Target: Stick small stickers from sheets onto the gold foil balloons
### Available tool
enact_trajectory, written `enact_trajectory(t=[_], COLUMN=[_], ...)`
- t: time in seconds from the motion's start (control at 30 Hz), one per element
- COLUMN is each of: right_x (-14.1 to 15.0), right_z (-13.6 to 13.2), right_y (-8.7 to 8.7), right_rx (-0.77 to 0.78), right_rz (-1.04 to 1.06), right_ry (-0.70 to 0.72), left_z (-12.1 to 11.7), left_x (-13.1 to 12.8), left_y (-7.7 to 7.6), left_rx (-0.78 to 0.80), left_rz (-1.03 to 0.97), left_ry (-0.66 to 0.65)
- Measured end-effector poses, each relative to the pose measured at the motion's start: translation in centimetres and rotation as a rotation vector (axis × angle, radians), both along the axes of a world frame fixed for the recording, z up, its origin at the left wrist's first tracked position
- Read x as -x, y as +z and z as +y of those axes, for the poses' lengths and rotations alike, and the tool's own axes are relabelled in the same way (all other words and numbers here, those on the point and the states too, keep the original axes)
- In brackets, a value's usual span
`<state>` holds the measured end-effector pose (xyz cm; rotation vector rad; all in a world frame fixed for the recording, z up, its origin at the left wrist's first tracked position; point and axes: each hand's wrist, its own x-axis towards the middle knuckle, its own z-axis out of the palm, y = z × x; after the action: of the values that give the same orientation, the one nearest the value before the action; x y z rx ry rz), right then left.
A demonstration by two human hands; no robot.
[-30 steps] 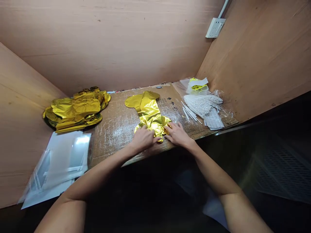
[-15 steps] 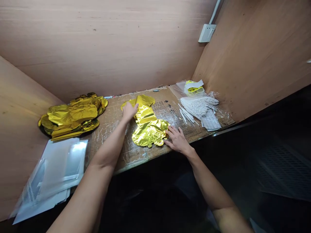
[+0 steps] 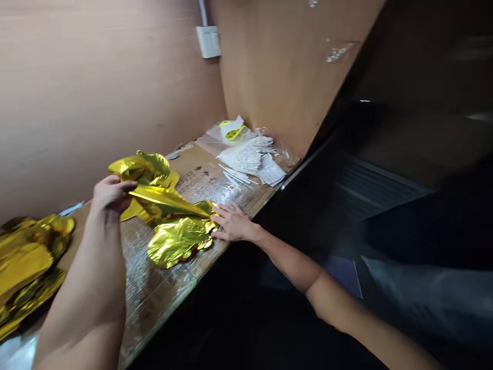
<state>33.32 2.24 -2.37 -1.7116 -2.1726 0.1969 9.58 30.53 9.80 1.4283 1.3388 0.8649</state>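
Note:
A flat gold foil balloon (image 3: 169, 226) lies on the taped wooden worktop (image 3: 154, 288). My left hand (image 3: 111, 194) is closed on the balloon's far end and holds it lifted off the surface, so the foil folds over. My right hand (image 3: 233, 222) lies open, fingers spread flat, pressing the near right edge of the balloon against the worktop close to the front edge.
A pile of gold foil balloons (image 3: 26, 262) sits at the far left. A bundle of white sticks (image 3: 246, 156) in clear bags and a yellow-white packet (image 3: 233, 129) lie in the right corner. Wooden walls enclose the bench; a white socket (image 3: 208, 41) hangs above.
My left hand has gripped the balloon's far end and raised it, folding the foil toward me. My right hand stays on the near edge. The view has swung to the right.

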Motion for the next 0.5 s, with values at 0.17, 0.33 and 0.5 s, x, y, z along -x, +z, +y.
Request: enact_trajectory(t=[0.17, 0.33, 0.5], right_x=[0.1, 0.1, -6.1], right_z=[0.0, -0.3, 6.3], right_y=[-0.4, 0.0, 5.7], right_rx=[-0.031, -0.062, 0.079], right_rz=[-0.042, -0.092, 0.062], right_ry=[-0.016, -0.002, 0.014], left_z=[-1.5, -5.6, -9.1], left_x=[0.0, -0.9, -0.4], left_y=[-3.0, -7.3, -9.7], left_rx=[-0.324, -0.491, -0.606], left_rz=[0.808, 1.085, 0.956], left_ry=[0.146, -0.197, -0.138])
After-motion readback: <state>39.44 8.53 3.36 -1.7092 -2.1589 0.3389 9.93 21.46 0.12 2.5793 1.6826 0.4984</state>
